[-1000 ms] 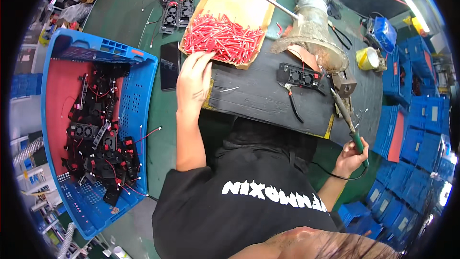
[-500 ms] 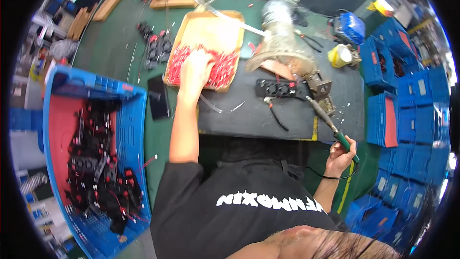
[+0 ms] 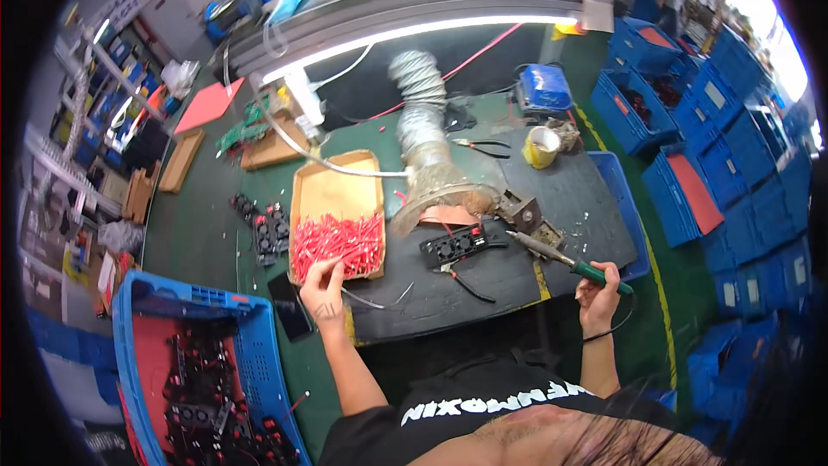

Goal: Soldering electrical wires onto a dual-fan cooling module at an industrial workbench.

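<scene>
My left hand is closed in a pinch at the near edge of a shallow cardboard tray. Short red wires with pale ends are heaped in the tray's near half; whatever lies between the fingertips blends into them. My right hand grips the green handle of a soldering iron, whose tip points left. Near that tip, a black module with round fan-like parts rests on the dark mat. Pliers lie just in front of the module, and a metal stand is behind the tip.
A ribbed duct with a wide hood hangs behind the module. At left, a blue crate holds several black assemblies; a dark phone lies beside it. A yellow cup and more pliers sit farther back. Blue bins stack at right.
My left hand has drawn back from the middle of the wire heap to the tray's near edge. My right hand still holds the soldering iron. The view has tilted up toward the back.
</scene>
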A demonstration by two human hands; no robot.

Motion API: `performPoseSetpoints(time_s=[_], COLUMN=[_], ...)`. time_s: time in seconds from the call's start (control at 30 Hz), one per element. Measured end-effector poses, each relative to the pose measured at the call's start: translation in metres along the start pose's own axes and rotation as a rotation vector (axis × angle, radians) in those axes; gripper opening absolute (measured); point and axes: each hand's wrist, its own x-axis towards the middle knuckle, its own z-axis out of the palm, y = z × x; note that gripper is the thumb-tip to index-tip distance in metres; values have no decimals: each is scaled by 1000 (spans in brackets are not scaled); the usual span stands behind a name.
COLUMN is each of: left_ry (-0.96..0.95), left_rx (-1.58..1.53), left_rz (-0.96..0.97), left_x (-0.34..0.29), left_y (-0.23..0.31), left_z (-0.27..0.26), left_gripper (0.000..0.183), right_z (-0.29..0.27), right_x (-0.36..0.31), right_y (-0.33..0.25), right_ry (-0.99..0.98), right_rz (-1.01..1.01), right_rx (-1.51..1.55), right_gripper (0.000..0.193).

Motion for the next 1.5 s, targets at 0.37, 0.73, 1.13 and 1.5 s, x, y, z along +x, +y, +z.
performPoseSetpoints(time_s=[0.37,0.73,1.13,1.5], left_ry=[-268,-236,-216,-392], left_rx=[-328,-696,-878,-671], left_rz=[-172,-456,-478,-631], left_x=[-64,-68,-94,-96], left_y=[24,49,52,47], left_z=[73,130,126,136], left_gripper=[10,11,10,14], right_z=[-3,-8,-14,-17], right_x=[-9,-5,-10,-4], right_y=[-10,-24,-10,-8], right_ry=[10,91,-59,-80], right_rz=[40,-19,-10,22], right_rx=[80,-57,-118,-111], right_gripper=[30,32,37,37])
